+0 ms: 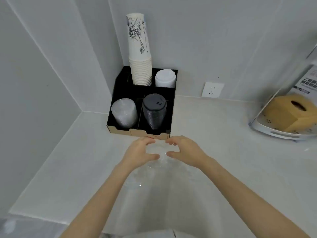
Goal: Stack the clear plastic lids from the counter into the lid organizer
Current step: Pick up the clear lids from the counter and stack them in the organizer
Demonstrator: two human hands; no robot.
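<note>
A black lid organizer (113, 107) stands in the counter's back corner. Its front left compartment holds a stack of clear lids (123, 112). Just in front of the organizer, my left hand (140, 154) and my right hand (184, 152) cup a clear plastic lid (157, 148) from both sides, fingers curled round its rim. More clear lids (145, 176) lie loosely on the counter between my forearms, hard to tell apart against the pale surface.
The organizer also holds a tall stack of paper cups (139, 52), white lids (165, 78) and dark lids (154, 110). A wall socket (212, 89) sits to its right. At the far right a tray (274, 133) carries a tan tissue box (289, 112).
</note>
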